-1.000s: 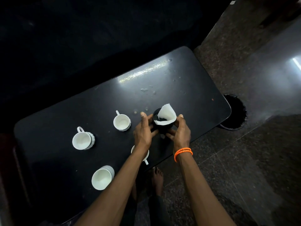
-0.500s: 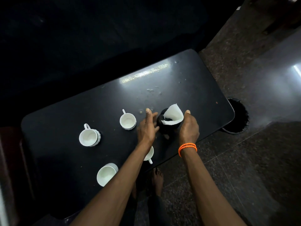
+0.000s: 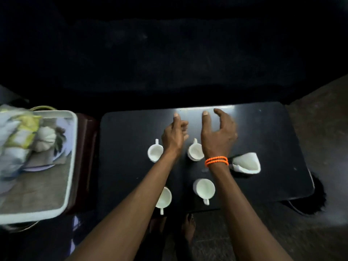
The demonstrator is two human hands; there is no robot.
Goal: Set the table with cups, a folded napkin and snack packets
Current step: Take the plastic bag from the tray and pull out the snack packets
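Near-left cup (image 3: 164, 197) half hidden under forearm; tray (image 3: 72, 147) contents blurred. Left hand (image 3: 174, 135), right hand (image 3: 218, 136) now empty, off napkin (image 3: 246, 162), fingers loose.

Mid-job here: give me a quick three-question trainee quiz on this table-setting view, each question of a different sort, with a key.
1. How many white cups stand on the black table?
2. True or false: the right hand is gripping the folded napkin.
3. The snack packets are: A) on the table, B) in the white tray left of the table, C) in the left hand.

Key
1. Four: far left cup, far right cup, near left cup, near right cup.
2. False: it holds nothing, and the napkin sits beside the wrist in a dark holder.
3. B
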